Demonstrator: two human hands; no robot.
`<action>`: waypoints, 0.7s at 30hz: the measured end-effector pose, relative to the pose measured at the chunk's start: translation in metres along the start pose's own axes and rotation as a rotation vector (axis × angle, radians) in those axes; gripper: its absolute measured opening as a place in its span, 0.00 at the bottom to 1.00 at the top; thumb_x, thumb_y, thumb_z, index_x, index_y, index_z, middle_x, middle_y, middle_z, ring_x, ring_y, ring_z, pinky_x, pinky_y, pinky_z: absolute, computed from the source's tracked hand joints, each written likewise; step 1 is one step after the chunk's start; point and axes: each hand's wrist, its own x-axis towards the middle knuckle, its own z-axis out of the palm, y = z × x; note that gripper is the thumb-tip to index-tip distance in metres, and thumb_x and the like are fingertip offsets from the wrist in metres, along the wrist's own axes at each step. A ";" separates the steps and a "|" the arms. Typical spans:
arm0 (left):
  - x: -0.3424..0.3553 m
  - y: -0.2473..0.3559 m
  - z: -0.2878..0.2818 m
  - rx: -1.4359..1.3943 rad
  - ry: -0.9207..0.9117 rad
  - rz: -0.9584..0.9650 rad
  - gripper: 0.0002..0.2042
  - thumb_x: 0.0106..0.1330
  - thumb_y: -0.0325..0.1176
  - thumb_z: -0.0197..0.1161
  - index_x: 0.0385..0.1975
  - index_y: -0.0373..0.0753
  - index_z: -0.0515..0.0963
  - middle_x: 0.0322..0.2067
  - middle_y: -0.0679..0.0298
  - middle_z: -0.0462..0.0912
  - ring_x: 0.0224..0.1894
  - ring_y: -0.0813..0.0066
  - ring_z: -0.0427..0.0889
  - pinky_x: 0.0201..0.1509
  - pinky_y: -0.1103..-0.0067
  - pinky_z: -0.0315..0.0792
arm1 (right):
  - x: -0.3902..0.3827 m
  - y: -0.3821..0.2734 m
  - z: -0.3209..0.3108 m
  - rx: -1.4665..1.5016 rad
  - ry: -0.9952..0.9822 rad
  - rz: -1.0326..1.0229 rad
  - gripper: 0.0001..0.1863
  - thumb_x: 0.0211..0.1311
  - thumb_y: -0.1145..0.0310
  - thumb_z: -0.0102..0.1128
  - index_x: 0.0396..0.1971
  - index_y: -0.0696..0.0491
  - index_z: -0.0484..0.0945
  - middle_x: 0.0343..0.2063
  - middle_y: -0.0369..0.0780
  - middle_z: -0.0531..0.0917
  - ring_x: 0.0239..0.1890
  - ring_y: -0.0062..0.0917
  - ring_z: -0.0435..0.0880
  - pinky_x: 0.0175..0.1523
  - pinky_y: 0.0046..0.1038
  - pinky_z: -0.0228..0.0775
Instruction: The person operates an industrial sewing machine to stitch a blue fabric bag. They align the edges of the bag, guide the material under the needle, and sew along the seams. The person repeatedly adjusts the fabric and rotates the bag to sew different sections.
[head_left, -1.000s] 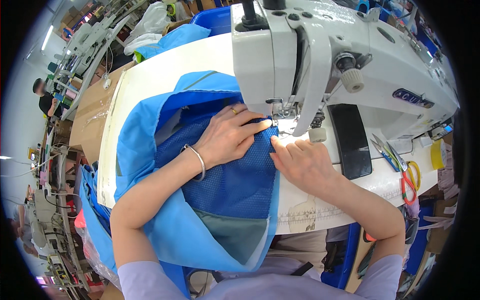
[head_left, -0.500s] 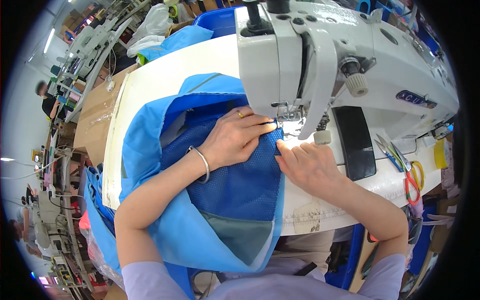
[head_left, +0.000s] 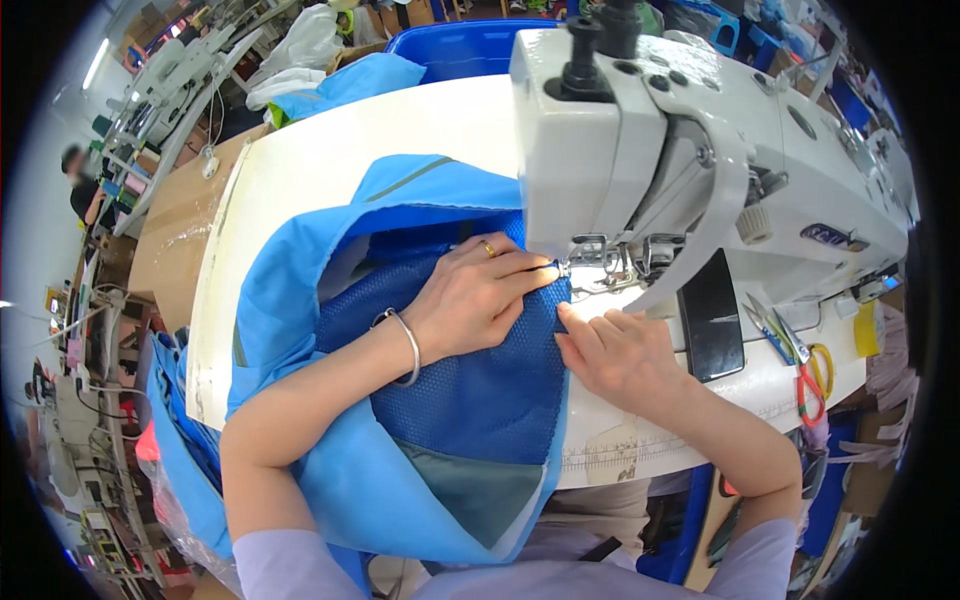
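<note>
Blue cloth: here it is, spread over the white table, its mesh edge right at the foot of the sewing machine, its light-blue border looping round to my left.
Left hand: fingers outstretched, pressing down on the mesh, fingertips just beside the foot, wrapped round nothing.
Right hand: fingers curled, thumb and forefinger at the cloth's edge; whether they pinch it, I cannot tell.
Stitching: I'd call this step lining up and feeding that edge at the needle.
Next move: it calls, I judge, for flat mesh, a straight edge and fingertips clear of the needle.
Grey panel: down near my lap, well apart from the foot.
Phone: beyond my right hand, scissors farther right.
</note>
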 end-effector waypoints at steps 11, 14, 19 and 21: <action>-0.001 0.019 0.006 0.064 0.078 -0.072 0.19 0.54 0.21 0.64 0.48 0.41 0.85 0.51 0.63 0.86 0.49 0.61 0.83 0.54 0.67 0.79 | 0.002 0.008 0.001 0.035 0.066 0.010 0.10 0.58 0.66 0.70 0.38 0.53 0.84 0.16 0.31 0.77 0.17 0.21 0.79 0.18 0.27 0.64; 0.000 0.013 0.005 0.043 0.096 -0.049 0.18 0.55 0.22 0.64 0.47 0.40 0.86 0.50 0.63 0.87 0.49 0.61 0.83 0.53 0.67 0.79 | 0.002 0.008 0.001 0.018 0.071 0.005 0.10 0.57 0.67 0.70 0.38 0.54 0.84 0.16 0.31 0.77 0.17 0.21 0.79 0.18 0.27 0.64; 0.001 0.009 0.007 -0.017 0.089 -0.060 0.17 0.55 0.21 0.64 0.45 0.38 0.87 0.48 0.60 0.88 0.50 0.59 0.83 0.54 0.67 0.79 | 0.003 0.010 0.005 0.090 0.133 -0.011 0.10 0.56 0.67 0.70 0.36 0.55 0.84 0.15 0.32 0.77 0.17 0.23 0.78 0.22 0.28 0.68; -0.002 0.012 0.005 -0.021 0.067 -0.055 0.17 0.55 0.21 0.64 0.45 0.38 0.87 0.47 0.60 0.88 0.49 0.58 0.83 0.54 0.67 0.79 | 0.002 0.009 0.002 0.091 0.111 -0.014 0.10 0.56 0.67 0.70 0.36 0.55 0.84 0.15 0.32 0.77 0.18 0.24 0.79 0.24 0.29 0.70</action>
